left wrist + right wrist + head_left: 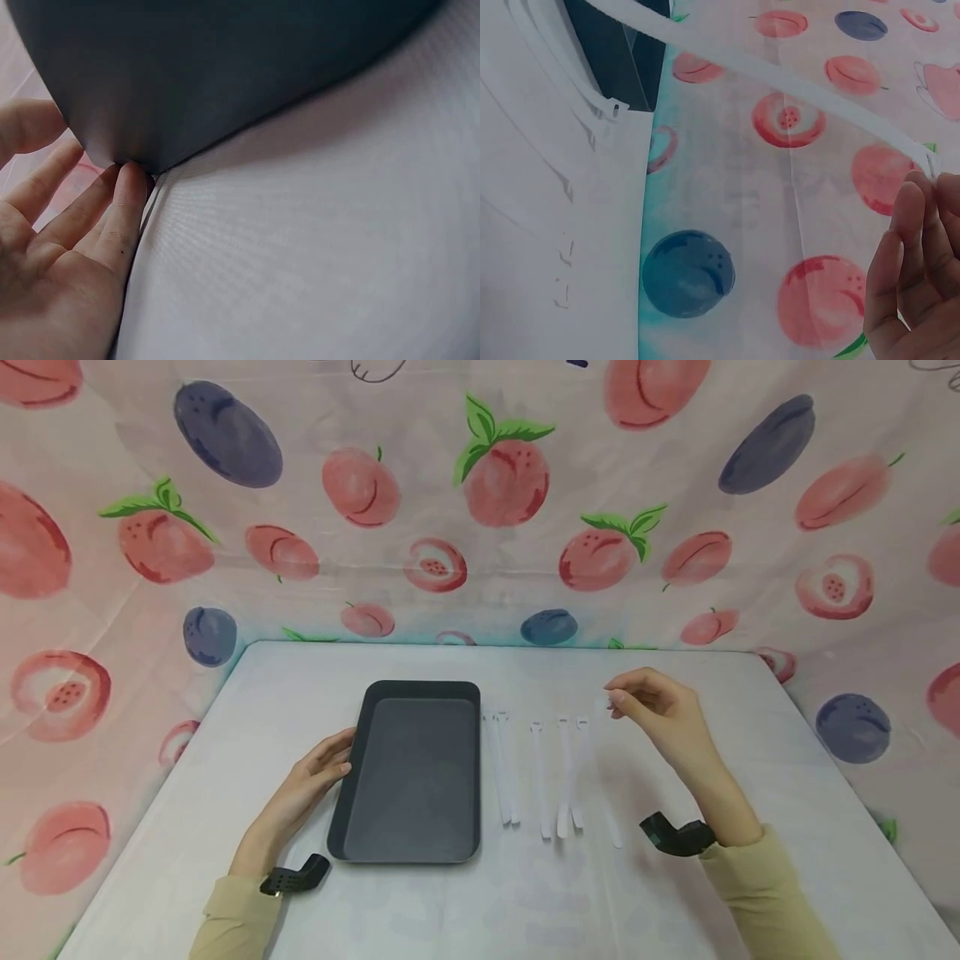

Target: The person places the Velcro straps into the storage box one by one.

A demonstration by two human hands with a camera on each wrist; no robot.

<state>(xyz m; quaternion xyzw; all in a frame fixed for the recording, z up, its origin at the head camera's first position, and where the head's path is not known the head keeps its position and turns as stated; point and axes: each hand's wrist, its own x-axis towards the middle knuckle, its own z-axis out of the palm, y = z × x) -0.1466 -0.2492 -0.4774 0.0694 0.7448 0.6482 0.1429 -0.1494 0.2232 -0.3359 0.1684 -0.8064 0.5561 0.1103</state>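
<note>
My right hand [654, 706] is raised at the right, pinching the slotted head of a white strap-type cable tie [795, 82] between thumb and fingertips. The strap hangs down toward the table in the head view and stretches away to the upper left in the right wrist view. My left hand [307, 785] rests against the left side of a dark grey rectangular tray [467, 777]. In the left wrist view, the fingertips of that hand [75, 255] touch the tray's lower edge with the fingers fairly straight.
Several more white cable ties [536, 777] lie side by side on the white table [525, 910], right of the tray. Behind the table hangs a fruit-patterned cloth [420, 410]. Each wrist wears a black camera [678, 835].
</note>
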